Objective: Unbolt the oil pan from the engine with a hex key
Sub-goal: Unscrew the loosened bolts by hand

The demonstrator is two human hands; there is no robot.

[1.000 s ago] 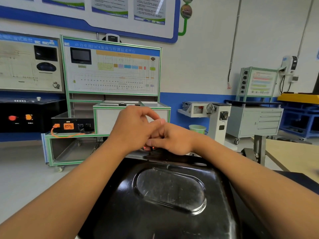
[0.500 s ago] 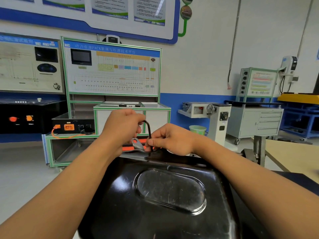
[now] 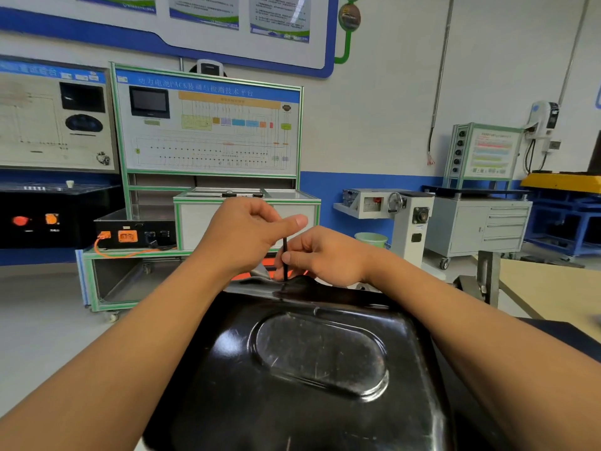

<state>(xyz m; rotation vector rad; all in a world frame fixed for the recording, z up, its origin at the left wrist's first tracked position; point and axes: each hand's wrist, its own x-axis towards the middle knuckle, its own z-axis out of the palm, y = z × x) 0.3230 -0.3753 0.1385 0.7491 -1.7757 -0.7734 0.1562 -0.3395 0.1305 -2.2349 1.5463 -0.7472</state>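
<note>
Standing upright at far rim of black pan (image 3: 312, 369): thin black key (image 3: 285, 247), lower tip on flange. Right hand (image 3: 325, 258) pinches shaft low down, thumb against curled fingers. Left hand (image 3: 244, 239) curled over key's top end, thumb stretched toward right hand; key's top hidden under it. Hands nearly touching. Pan fills foreground, glossy, oval recess in middle. Behind: green-framed board (image 3: 208, 125), grey cabinet (image 3: 478, 226), pale green bucket (image 3: 370, 239) on floor.
</note>
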